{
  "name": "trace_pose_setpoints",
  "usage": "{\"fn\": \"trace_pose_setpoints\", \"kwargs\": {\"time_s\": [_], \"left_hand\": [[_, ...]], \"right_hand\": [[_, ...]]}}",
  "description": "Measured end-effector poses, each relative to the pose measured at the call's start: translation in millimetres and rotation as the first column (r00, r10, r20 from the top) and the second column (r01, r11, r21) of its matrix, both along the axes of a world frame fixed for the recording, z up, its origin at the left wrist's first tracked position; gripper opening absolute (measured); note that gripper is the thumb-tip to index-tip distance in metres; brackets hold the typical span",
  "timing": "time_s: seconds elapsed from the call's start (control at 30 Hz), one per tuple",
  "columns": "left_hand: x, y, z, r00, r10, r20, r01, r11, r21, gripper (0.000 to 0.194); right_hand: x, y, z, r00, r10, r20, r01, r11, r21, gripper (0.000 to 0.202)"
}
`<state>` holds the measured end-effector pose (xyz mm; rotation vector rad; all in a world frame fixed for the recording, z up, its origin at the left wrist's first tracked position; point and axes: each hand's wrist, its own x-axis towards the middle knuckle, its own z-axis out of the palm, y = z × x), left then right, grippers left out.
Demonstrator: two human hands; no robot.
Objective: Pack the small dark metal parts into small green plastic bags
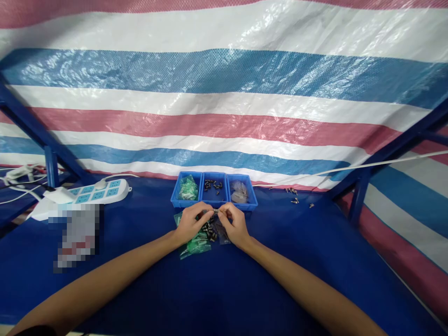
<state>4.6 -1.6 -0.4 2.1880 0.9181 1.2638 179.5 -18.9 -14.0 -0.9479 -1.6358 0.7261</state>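
My left hand (193, 222) and my right hand (235, 225) meet at the fingertips just in front of three joined blue bins. Between them they pinch a small metallic piece (216, 211). The left bin (182, 203) holds green packets (188, 188), the middle one (214, 201) small dark metal parts (213, 184), and the right one (247, 205) clear packets (240, 192). Beneath my hands lie a clear bag with green pieces (196, 246), a pile of dark metal parts (210, 231) and a clear bag (223, 233), partly covered by my right hand.
A white power strip (114, 190) with plugs and cables rests on the blue table (224, 289) at the left, near a blurred-out item (80, 235). Small metal parts (295, 200) are scattered at the back right. Blue frame bars (360, 196) and a striped sheet (224, 70) stand behind.
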Motion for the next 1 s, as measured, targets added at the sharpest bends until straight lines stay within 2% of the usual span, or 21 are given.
{"fn": "trace_pose_setpoints", "kwargs": {"time_s": [0.23, 0.4, 0.67, 0.83, 1.0], "left_hand": [[-1.2, -2.2, -2.6, 0.999, 0.044, 0.026, -0.041, 0.992, -0.119, 0.017], [-1.9, -1.8, -3.3, 0.998, 0.048, 0.046, -0.041, 0.989, -0.143, 0.018], [-1.1, -1.1, -2.4, 0.998, 0.039, 0.058, -0.034, 0.996, -0.084, 0.018], [-1.3, -0.2, 1.4, 0.999, 0.043, 0.032, -0.044, 0.999, 0.017, 0.019], [-1.1, 0.2, 2.9, 1.0, 0.021, 0.021, -0.022, 0.999, 0.041, 0.017]], "right_hand": [[0.4, -0.6, -0.7, 1.0, 0.015, 0.008, -0.015, 1.0, -0.025, 0.016], [-0.8, -0.8, 0.9, 0.999, 0.02, 0.04, -0.02, 1.0, -0.008, 0.017], [-0.7, -1.5, 1.3, 0.995, 0.018, 0.098, -0.019, 1.0, 0.01, 0.019], [-0.9, -2.4, 1.7, 0.998, 0.001, 0.064, -0.002, 1.0, 0.014, 0.016], [-1.5, -3.1, 3.0, 0.998, -0.033, 0.046, 0.032, 0.999, 0.023, 0.014]]}}
